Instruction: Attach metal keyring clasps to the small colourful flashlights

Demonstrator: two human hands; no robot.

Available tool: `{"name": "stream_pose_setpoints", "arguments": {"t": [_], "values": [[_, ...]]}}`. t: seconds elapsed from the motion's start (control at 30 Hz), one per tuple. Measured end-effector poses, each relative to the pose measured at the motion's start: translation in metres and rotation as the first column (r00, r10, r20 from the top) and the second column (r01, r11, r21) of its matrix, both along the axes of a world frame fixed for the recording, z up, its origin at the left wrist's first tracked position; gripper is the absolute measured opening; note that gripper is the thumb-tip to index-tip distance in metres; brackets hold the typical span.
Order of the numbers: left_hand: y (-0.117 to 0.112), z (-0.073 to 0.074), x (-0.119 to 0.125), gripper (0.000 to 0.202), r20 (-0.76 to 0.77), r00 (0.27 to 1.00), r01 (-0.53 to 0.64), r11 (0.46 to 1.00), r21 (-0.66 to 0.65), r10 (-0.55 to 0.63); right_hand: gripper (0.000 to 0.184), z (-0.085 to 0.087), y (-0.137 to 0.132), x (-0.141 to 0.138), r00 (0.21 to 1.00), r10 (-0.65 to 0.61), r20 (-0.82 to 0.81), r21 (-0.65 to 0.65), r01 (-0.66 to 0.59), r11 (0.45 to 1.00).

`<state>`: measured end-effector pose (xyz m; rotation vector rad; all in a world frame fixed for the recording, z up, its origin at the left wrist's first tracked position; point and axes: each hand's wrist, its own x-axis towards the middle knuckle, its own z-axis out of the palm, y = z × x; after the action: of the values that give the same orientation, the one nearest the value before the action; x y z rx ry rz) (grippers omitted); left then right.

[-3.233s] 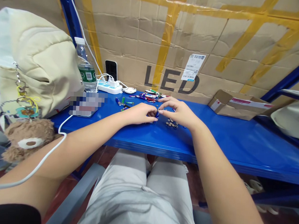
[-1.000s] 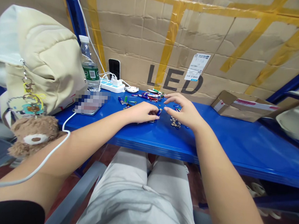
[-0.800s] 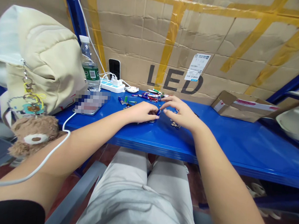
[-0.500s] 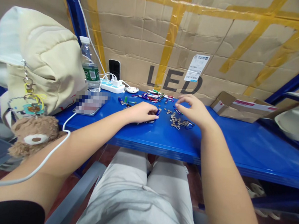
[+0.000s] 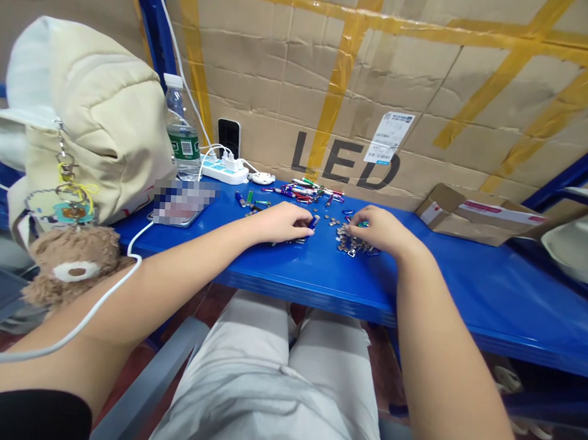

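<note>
My left hand [image 5: 283,222] rests on the blue tabletop, its fingers closed round a small blue tube [image 5: 314,222] like a mini flashlight body. Dark and shiny small parts lie partly hidden beneath that hand. Over a pile of small round silver discs [image 5: 341,238], like button cells, is my right hand [image 5: 383,228]. Its thumb and fingers are brought together at the discs; whatever they pinch is too small to make out. Metal clips [image 5: 352,252] and coloured carabiners lie among the discs, partly under the right hand.
Several coloured metal tubes with carabiners [image 5: 308,191] are heaped at the back. On the left are a phone [image 5: 181,209], power strip [image 5: 223,170], water bottle [image 5: 183,135] and cream backpack [image 5: 107,118]. A small open carton [image 5: 476,216] stands right. A white cable [image 5: 107,295] crosses my left forearm.
My right hand has come down onto the disc pile, and its raised, parted fingers have closed together. The left hand keeps the blue tube in nearly the same place. The view has shifted slightly.
</note>
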<state>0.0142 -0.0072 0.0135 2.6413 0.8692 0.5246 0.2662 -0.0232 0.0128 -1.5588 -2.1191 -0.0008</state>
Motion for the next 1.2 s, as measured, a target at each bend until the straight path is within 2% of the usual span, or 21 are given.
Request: {"name": "stream_pose_setpoints", "arguments": {"t": [0.07,0.17,0.23,0.33,0.47,0.6,0.8,0.93,1.03,1.13,1.2], "values": [[0.0,0.0,0.0,0.025,0.003,1.0,0.01,1.0,0.008,-0.01,0.023,0.006,-0.005,-0.013,0.989,-0.036,-0.146,0.023,0.04,0.999],[0.0,-0.002,0.001,0.026,0.011,1.0,0.026,0.999,0.023,-0.026,0.028,0.009,-0.01,-0.038,0.904,0.094,-0.418,0.074,-0.069,0.995],[0.001,-0.003,0.001,0.028,0.016,0.999,0.028,0.999,0.028,-0.028,0.027,0.006,-0.009,-0.051,0.862,0.167,-0.479,0.076,-0.149,0.986],[0.002,-0.003,0.001,0.028,0.013,1.0,0.015,1.0,0.028,-0.015,0.023,-0.002,-0.005,-0.061,0.855,0.197,-0.48,0.055,-0.194,0.979],[0.003,-0.005,0.001,0.028,0.01,1.0,-0.007,1.0,0.015,0.007,0.024,-0.007,-0.002,-0.058,0.859,0.205,-0.469,0.037,-0.213,0.976],[0.005,-0.006,0.001,0.026,0.029,1.0,-0.007,1.0,0.023,0.006,0.023,-0.003,-0.005,-0.053,0.877,0.245,-0.414,0.029,-0.256,0.966],[0.004,-0.005,0.001,0.023,0.01,0.999,0.03,0.998,0.058,-0.031,0.017,0.006,-0.014,-0.05,0.917,0.239,-0.318,-0.003,-0.253,0.968],[0.005,-0.006,0.0,0.023,-0.038,0.998,0.055,0.971,0.233,-0.048,0.016,0.008,-0.017,-0.049,0.931,0.231,-0.284,-0.025,-0.248,0.968],[0.005,-0.006,0.0,0.027,-0.029,1.0,0.008,0.934,0.357,0.003,0.017,0.007,-0.015,-0.046,0.94,0.223,-0.258,-0.006,-0.232,0.973],[0.004,-0.004,-0.002,0.029,-0.009,0.999,-0.035,0.886,0.462,0.044,0.02,0.006,-0.014,-0.044,0.941,0.223,-0.254,0.03,-0.223,0.974],[0.004,-0.004,-0.003,0.028,-0.02,0.999,-0.032,0.836,0.547,0.05,0.021,0.006,-0.013,-0.043,0.936,0.231,-0.266,0.031,-0.231,0.972]]}}
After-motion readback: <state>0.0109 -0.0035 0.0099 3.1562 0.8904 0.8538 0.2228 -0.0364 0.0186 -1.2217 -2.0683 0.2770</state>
